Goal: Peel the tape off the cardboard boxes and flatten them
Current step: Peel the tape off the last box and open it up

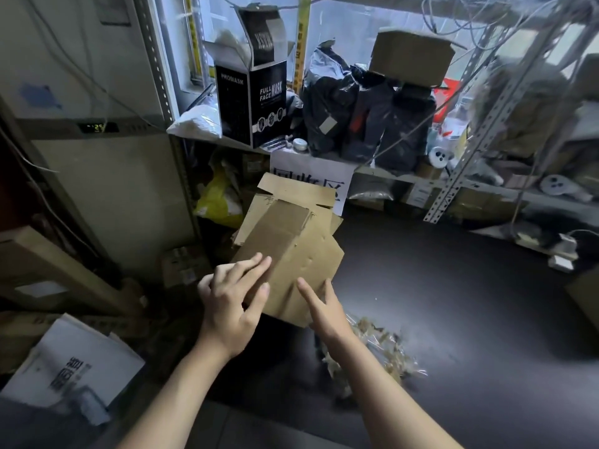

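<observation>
floor (453,303): dark; tape scraps (372,348) are heaped on it near the cardboard (291,247).
shelf (382,175): a mask box (251,102) and black bags (356,115) are stood on it.

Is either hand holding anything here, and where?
Nothing is gripped: left hand and right hand are open, straight fingers against the near edge of the flattened cardboard box.

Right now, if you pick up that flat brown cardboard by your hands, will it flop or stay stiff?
The flattened cardboard would probably stay stiff across its panels but bend at the visible creases. It looks light: thin sheet, nothing inside. Lying loose on other flat pieces, it might slide if the left hand pushes.
</observation>
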`<state>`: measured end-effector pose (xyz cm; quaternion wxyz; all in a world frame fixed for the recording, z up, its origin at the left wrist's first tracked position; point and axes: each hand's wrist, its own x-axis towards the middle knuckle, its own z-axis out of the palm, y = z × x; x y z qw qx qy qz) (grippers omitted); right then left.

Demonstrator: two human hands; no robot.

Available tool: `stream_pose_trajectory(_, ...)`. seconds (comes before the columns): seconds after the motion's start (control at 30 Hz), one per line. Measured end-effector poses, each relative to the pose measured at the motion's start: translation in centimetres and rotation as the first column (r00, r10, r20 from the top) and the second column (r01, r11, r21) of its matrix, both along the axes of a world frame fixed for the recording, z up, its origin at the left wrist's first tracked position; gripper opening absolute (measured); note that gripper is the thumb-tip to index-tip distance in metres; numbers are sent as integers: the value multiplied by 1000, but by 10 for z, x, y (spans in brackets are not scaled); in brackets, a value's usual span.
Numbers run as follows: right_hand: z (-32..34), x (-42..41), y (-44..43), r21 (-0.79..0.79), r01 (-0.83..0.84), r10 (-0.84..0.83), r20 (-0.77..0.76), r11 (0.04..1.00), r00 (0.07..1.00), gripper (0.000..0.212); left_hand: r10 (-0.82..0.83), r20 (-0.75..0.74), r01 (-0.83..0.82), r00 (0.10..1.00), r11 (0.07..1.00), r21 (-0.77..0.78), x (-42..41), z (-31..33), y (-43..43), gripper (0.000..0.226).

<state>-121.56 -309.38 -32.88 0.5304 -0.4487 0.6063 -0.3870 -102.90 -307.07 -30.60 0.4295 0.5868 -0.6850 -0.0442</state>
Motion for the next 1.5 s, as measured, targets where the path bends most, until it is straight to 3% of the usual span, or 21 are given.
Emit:
stream_pose_trajectory(0.13,6,-6,3,33,-51,49,59,998,997,121,-118,-147,122,982,992,20,0,-2,-9,36)
stream_pose_trajectory(0.23,11,-8,7,1,-86,85,68,996,994,124,-158,-229,174,961,983,52,-2,-2,-13,30)
stream_pose_trajectory(0.37,23,-11,12,-88,-24,36,129,996,991,125,-64,-423,147,904,975,166,-10,11,-16,61)
stream_pose_trajectory(0.43,33,-12,14,-140,27,-2,180,990,984,120,-46,-475,155,879,969,192,-12,13,-19,65)
stream_pose_trajectory(0.5,42,-13,15,-171,61,-23,221,983,975,105,-72,-500,186,863,966,181,-17,16,-18,58)
stream_pose_trajectory(0.6,52,-15,19,-217,57,-19,175,975,984,54,-129,-543,249,830,956,153,-25,22,-13,46)
stream_pose_trajectory(0.67,57,-16,26,-241,83,-43,165,967,985,38,-171,-573,310,802,938,153,-26,27,-7,47)
stream_pose_trajectory(0.8,62,-17,34,-273,119,-89,120,955,989,28,-276,-583,445,764,880,167,-21,31,8,60)
stream_pose_trajectory(1.03,52,-12,39,-226,177,-169,51,958,984,31,-227,-544,412,808,878,246,-4,23,27,61)
stream_pose_trajectory(1.2,41,-12,43,-249,168,-184,-45,954,982,29,-99,-560,281,823,927,249,-7,4,39,50)
stream_pose_trajectory(1.37,27,-13,51,-289,90,-144,-173,953,974,26,-9,-561,213,828,930,300,-8,-13,46,25)
stream_pose_trajectory(1.5,18,-15,55,-282,65,-104,-125,957,987,30,4,-552,198,834,931,306,-8,-21,48,21)
